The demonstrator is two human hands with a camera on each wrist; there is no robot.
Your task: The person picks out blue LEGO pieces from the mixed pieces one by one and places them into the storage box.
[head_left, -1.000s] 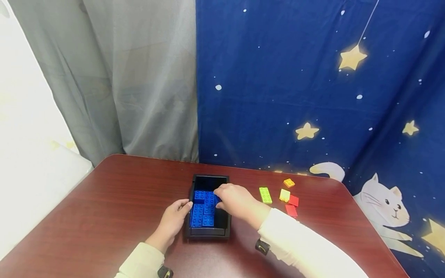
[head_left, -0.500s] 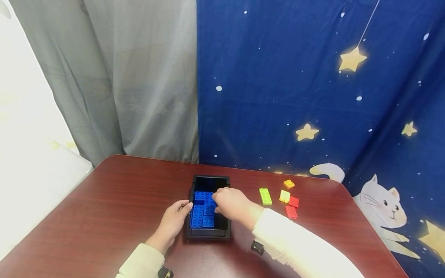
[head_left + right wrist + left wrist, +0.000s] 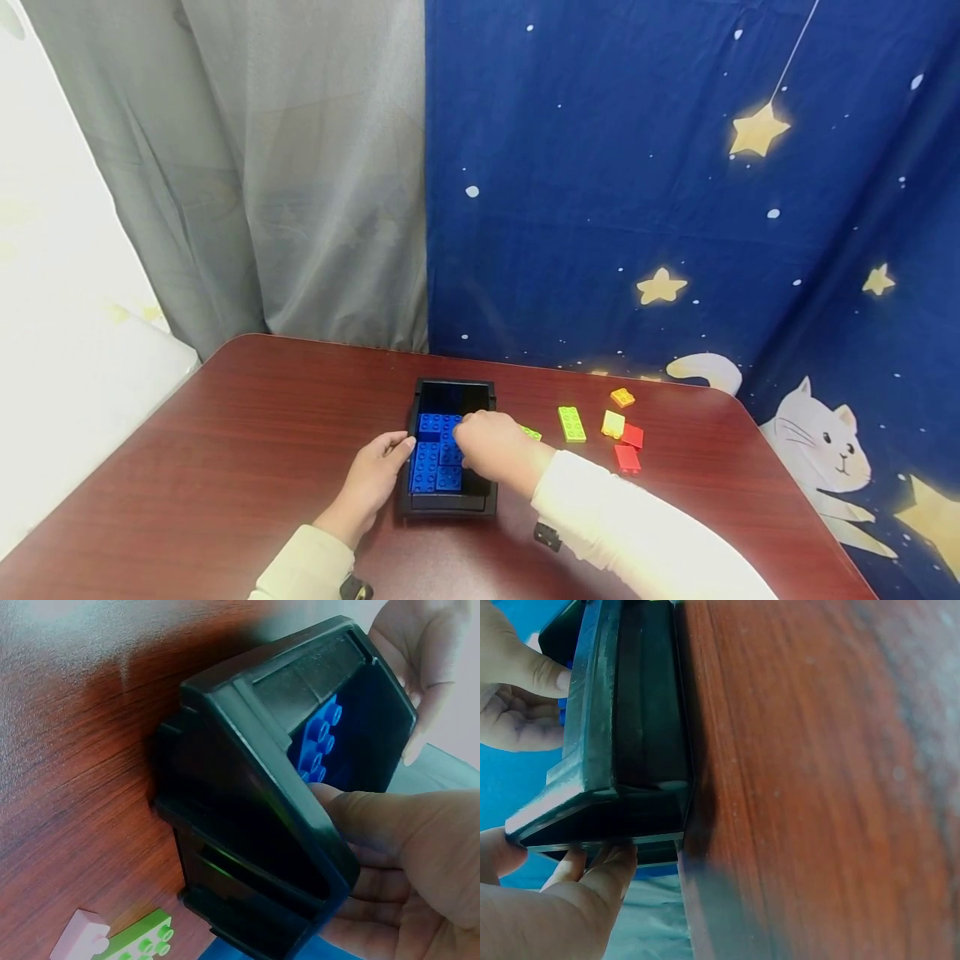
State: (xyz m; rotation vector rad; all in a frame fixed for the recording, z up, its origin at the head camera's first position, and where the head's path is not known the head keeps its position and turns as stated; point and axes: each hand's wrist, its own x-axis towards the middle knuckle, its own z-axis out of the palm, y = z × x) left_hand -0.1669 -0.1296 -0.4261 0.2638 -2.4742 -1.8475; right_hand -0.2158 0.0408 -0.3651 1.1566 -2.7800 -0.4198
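Note:
A black plastic box stands on the table with several blue toy bricks packed in its left and middle parts. My left hand grips the box's left wall, thumb at the rim and fingers along the outside. Over the box's right side, my right hand has its curled fingers inside, at the right edge of the blue bricks. In the left wrist view, blue shows at the right hand's thumb and fingertips, where it pinches a blue brick mostly hidden. Blue studs show beside the thumb in the right wrist view.
Right of the box lie a lime brick, a yellow brick, an orange brick and two red pieces. A green brick and a pink piece lie close by the box. Curtains hang behind the table.
My right hand has shifted slightly left and toward me within the box, uncovering part of a green brick beside it. The left hand and the box stay in place.

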